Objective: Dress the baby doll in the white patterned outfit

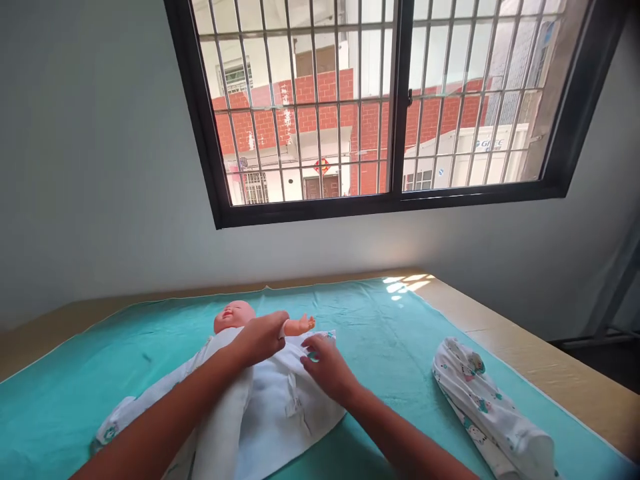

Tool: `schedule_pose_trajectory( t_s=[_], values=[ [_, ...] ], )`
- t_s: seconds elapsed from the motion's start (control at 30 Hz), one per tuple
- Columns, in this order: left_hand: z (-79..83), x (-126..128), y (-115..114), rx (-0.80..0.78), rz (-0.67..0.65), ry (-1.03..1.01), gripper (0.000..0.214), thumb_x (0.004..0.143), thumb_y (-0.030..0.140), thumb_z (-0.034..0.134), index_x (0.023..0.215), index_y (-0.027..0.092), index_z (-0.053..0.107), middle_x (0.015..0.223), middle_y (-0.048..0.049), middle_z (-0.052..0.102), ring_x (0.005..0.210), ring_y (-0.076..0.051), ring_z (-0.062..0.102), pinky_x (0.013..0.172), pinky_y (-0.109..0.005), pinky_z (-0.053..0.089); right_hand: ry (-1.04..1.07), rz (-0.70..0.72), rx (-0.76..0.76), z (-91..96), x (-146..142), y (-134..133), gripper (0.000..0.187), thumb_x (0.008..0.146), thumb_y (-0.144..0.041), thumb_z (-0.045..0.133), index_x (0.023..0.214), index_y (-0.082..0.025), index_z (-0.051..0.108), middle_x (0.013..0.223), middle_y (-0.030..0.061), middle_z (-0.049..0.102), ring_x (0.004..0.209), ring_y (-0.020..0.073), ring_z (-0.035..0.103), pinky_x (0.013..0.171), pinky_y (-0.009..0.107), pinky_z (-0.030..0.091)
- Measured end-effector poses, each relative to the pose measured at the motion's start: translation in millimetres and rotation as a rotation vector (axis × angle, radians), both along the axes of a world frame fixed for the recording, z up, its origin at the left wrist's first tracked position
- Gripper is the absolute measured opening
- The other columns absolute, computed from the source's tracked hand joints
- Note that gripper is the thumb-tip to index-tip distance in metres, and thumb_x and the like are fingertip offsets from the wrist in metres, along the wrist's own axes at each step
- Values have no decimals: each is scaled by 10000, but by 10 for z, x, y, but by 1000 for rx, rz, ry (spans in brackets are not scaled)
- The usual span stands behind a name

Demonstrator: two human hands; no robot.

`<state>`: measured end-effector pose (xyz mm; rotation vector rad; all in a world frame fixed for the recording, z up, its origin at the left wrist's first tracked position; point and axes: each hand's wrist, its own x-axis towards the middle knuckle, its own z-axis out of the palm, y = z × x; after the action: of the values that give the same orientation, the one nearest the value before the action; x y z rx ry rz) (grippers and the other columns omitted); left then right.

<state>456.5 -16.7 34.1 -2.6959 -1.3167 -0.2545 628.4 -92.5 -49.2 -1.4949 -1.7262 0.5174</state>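
Left hand (263, 339) has its fingers wrapped round the arm of the doll (235, 315), whose head lies at ten o'clock from that grip! At four o'clock, right hand (327, 368), fingers half open, unfilled, over the white garment (275, 403).

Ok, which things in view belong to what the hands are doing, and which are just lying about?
In use:
- doll: left hand holds its arm
- white garment: around the doll, right hand close over it
- green sheet: lies under both

Apparently just lying about:
- patterned cloth: bundled at the right, untouched
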Motion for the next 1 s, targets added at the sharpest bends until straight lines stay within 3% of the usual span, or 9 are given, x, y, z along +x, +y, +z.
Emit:
schedule_pose_trajectory(
  t_s=[0.1, 0.17, 0.37, 0.5, 0.6, 0.73, 0.83, 0.93, 1.0],
  values=[
    [-17, 46, -29, 5, 9, -42, 82, 772, 155, 491, 825, 211, 519, 731, 6, 615, 635, -157, 583, 531, -271, 255, -255, -145, -85, 90, 70, 155, 301, 779, -323, 650, 1012, -133, 643, 1095, 157, 653, 1011, 278, 602, 836, 352, 429],
    [-6, 75, -32, 10, 29, -64, 61, 802, 192, 493, 845, 213, 530, 759, 0, 637, 660, -163, 602, 544, -263, 281, -306, -171, -139, 100, 58, 211, 347, 747, -350, 682, 995, -109, 650, 1034, 197, 669, 952, 318, 618, 754, 366, 424],
    [-3, 238, -65, -46, 12, -82, 147, 845, 232, 494, 980, 232, 552, 859, -7, 690, 752, -177, 651, 585, -242, 342, -273, -12, -151, 70, 37, 227, 118, 688, -286, 684, 716, -173, 667, 757, 68, 693, 734, 219, 621, 621, 280, 358],
    [-69, 488, -97, -101, -70, -79, 136, 849, 233, 514, 976, 255, 558, 933, 2, 707, 834, -174, 662, 617, -226, 363, -206, -7, -130, 73, 23, 186, 279, 692, -351, 698, 901, -166, 689, 932, 103, 695, 876, 264, 610, 698, 316, 375],
    [-107, 621, -86, -94, -82, -73, 119, 894, 321, 484, 926, 232, 557, 892, -28, 708, 805, -192, 660, 604, -241, 351, -129, 54, -177, 68, -11, 187, 225, 633, -323, 742, 775, -158, 685, 823, 90, 679, 863, 286, 599, 743, 356, 384],
    [-125, 630, -50, -73, -96, -55, 137, 906, 342, 481, 898, 228, 556, 861, -33, 706, 780, -205, 658, 582, -256, 325, 105, 208, -282, 66, 44, 196, 176, 552, -212, 737, 507, -168, 573, 546, -4, 555, 684, 207, 563, 704, 328, 392],
    [-121, 595, -32, -60, -113, -55, 250, 945, 424, 427, 862, 230, 560, 842, -29, 699, 769, -198, 652, 588, -259, 326, 404, 300, -331, 74, 179, 191, 122, 669, -282, 649, 672, -160, 651, 632, -2, 611, 661, 164, 563, 657, 282, 416],
    [-114, 568, -24, -36, -106, -81, 320, 973, 447, 360, 868, 224, 564, 847, -40, 690, 778, -196, 643, 605, -265, 327, 774, 309, -327, 73, 323, 220, 272, 779, -375, 535, 849, -141, 654, 725, 21, 653, 665, 146, 587, 651, 253, 444],
    [-109, 550, -29, -28, -103, -93, 254, 954, 396, 410, 860, 215, 561, 826, -41, 680, 759, -198, 632, 599, -271, 316, 977, 291, -310, 66, 388, 268, 305, 794, -421, 523, 875, -147, 628, 713, 11, 651, 635, 130, 581, 638, 233, 446]
  ],
)
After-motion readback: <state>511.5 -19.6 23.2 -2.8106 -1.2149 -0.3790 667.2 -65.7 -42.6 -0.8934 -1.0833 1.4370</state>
